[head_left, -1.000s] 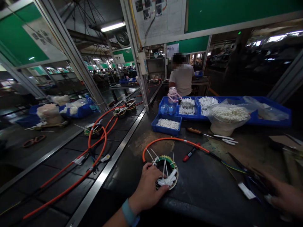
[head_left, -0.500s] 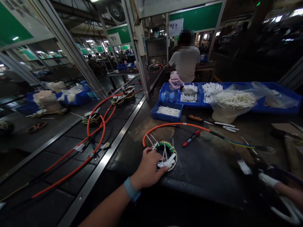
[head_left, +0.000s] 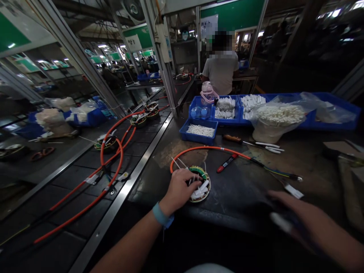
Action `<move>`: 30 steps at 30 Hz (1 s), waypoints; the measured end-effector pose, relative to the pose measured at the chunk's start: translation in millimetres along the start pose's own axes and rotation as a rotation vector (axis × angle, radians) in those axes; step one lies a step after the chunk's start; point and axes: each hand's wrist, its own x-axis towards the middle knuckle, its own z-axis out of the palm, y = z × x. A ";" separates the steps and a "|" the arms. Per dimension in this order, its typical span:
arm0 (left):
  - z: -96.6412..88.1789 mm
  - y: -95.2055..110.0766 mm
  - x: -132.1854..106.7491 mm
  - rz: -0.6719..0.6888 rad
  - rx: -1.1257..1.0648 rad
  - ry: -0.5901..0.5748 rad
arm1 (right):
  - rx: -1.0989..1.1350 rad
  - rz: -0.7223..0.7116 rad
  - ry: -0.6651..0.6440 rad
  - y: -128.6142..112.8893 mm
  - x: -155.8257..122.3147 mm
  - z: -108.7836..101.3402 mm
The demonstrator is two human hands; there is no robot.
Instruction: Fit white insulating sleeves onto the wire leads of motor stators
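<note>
Palm down, left hand (head_left: 179, 191) — curled over coil ring (head_left: 203, 186)

Dim, fisheye edges, blurry foregrnd.

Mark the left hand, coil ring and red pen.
left hand (head_left: 179, 191): head view, back of the hand.
coil ring (head_left: 203, 185): head view, white ties inside.
red pen (head_left: 226, 163): head view, mid-barrel.

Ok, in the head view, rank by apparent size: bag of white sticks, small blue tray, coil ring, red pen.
1. bag of white sticks
2. small blue tray
3. coil ring, partly under the left hand, so less sure
4. red pen
</note>
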 end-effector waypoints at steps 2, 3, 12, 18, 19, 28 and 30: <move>1.3 -0.6 3.2 -0.004 -0.072 0.036 | -0.040 -0.238 -0.111 -21.3 24.4 -3.3; 1.0 -0.5 3.6 -0.006 -0.107 0.048 | -0.083 -0.339 -0.158 -32.0 38.7 -5.5; 2.2 -0.4 0.0 -0.001 -0.223 0.117 | -0.334 -0.617 -0.194 -73.2 112.8 -10.3; -2.9 -5.6 -2.0 -0.021 -0.246 0.205 | -0.356 -0.556 -0.146 -45.7 94.8 0.0; -5.2 -4.4 0.0 -0.016 -0.234 0.205 | -0.352 -0.503 -0.139 -40.8 92.2 2.9; -5.9 10.8 46.3 0.101 0.034 -0.040 | -0.306 -0.324 -0.106 -53.2 106.2 33.3; -6.8 7.9 43.6 0.138 -0.007 -0.010 | -0.296 -0.322 -0.097 -50.7 106.1 37.2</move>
